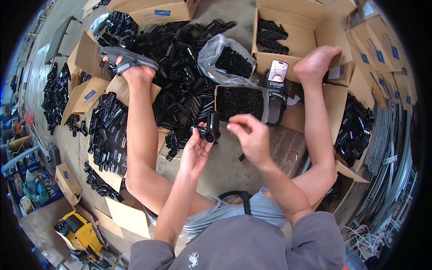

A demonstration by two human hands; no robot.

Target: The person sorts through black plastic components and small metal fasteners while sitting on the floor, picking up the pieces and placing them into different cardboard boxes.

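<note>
My left hand (196,155) is closed around a black tubular plastic fitting (213,122), held upright in front of me. Just to its right, my right hand (253,139) has thumb and forefinger pinched together, apart from the fitting; whatever may be between the fingertips is too small to make out. Beyond my hands stands a small open carton (266,101) of tiny black parts. Behind it, a clear plastic bag (208,56) holds more of them. A large heap of black fittings (180,74) lies on the floor to the left of both.
An open cardboard box (288,49) with some black fittings stands at far right. A phone (278,71) leans on a black sandal (275,110). More fittings (108,132) are piled at left. Metal strips (387,166) lie along the right, a yellow machine (78,234) at lower left.
</note>
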